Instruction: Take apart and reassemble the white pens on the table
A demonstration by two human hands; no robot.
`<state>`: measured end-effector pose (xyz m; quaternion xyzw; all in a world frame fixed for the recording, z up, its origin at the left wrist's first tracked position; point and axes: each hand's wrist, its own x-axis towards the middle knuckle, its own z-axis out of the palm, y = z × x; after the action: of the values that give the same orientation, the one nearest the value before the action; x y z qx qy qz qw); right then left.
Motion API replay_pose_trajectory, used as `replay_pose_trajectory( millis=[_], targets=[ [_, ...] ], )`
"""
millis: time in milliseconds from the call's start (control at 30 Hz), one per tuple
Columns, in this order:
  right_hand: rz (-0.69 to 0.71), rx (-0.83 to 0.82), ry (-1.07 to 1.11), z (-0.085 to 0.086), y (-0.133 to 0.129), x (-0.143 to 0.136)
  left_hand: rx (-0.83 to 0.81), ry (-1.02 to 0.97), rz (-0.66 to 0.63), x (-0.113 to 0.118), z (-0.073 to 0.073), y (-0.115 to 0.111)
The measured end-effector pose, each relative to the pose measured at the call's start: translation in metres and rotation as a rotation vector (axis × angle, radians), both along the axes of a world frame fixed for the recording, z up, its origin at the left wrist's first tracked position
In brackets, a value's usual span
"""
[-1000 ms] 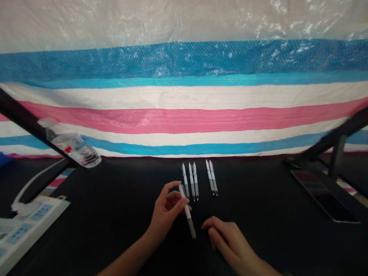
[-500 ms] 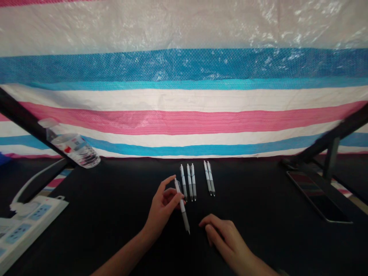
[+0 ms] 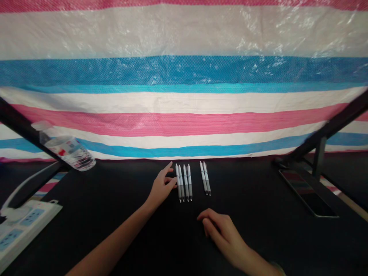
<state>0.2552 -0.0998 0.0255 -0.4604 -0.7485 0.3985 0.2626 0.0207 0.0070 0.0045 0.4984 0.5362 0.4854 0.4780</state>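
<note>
1. Because the left hand (image 3: 161, 186) sits just beside the outermost of four white-and-gray click pens (image 3: 185, 181), at nine o'clock of their row, a careless sideways nudge could, I judge, skew them; such slim barrels look ready to roll.
2. Thumb and forefinger of that hand stand wide apart with no pen between them; whether a fingertip touches the nearest barrel I cannot tell.
3. Between four and five o'clock from the row, the right hand (image 3: 222, 230) is low over the black tabletop (image 3: 166, 237), fingers loosely curled and narrow, no pen showing. Its underside is hidden, so I cannot tell whether they close. A sweep toward eleven might scatter the row.
4. Across a gap, at three o'clock of the four, lies a matching pair of click pens (image 3: 207, 178). All six point their clickers toward twelve and tips toward six; a push from nine could close that gap.
5. Well apart, the smartphone (image 3: 307, 193) at three o'clock and the power strip (image 3: 21, 225) between eight and nine seem unlikely to interfere.
6. Between nine and ten o'clock, a capped clear plastic bottle (image 3: 73, 153) appears to contain clear liquid. It looks tilted, perhaps through lens distortion; a stray elbow might topple it.
</note>
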Motion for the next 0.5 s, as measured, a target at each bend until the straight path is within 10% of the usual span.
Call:
replay_pose_trajectory(
  millis=[233, 500],
  targets=[
    [0.019, 0.733, -0.379, -0.023, 0.025, 0.015, -0.048, 0.029, -0.114, -0.001, 0.016, -0.033],
    [0.022, 0.886, -0.707, -0.05, 0.039, 0.011, -0.029, -0.011, -0.177, -0.003, 0.019, -0.053]
  ],
)
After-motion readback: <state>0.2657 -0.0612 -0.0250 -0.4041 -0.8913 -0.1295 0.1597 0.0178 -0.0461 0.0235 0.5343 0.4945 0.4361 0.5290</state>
